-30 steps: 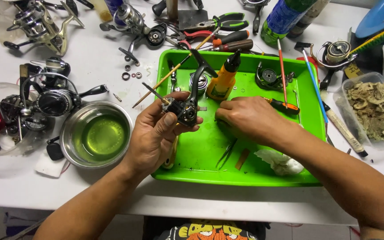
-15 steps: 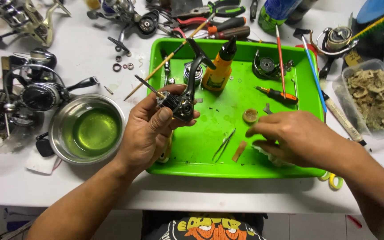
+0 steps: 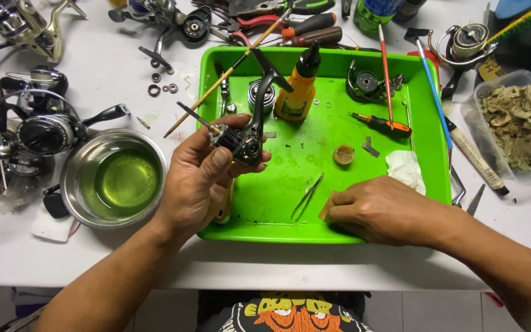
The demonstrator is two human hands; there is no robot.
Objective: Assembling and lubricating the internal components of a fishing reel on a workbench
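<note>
The left hand [image 3: 201, 178] grips a dark metal fishing-reel body [image 3: 241, 142] with its thumb and fingers wrapped around it, above the left edge of the bright green plastic tray [image 3: 437, 160] — the right hand [image 3: 379, 209] lies knuckles-up at the tray's front edge, fingers curled onto a small brown block [image 3: 326, 211], thin steel tweezers [image 3: 307, 195] just beside

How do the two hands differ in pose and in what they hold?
The left hand is raised, gripping a dark reel body; the right hand lies flat in the green tray. The left hand shows its palm side; the right hand shows its back, fingers on a small brown piece. Both are bare.
</note>
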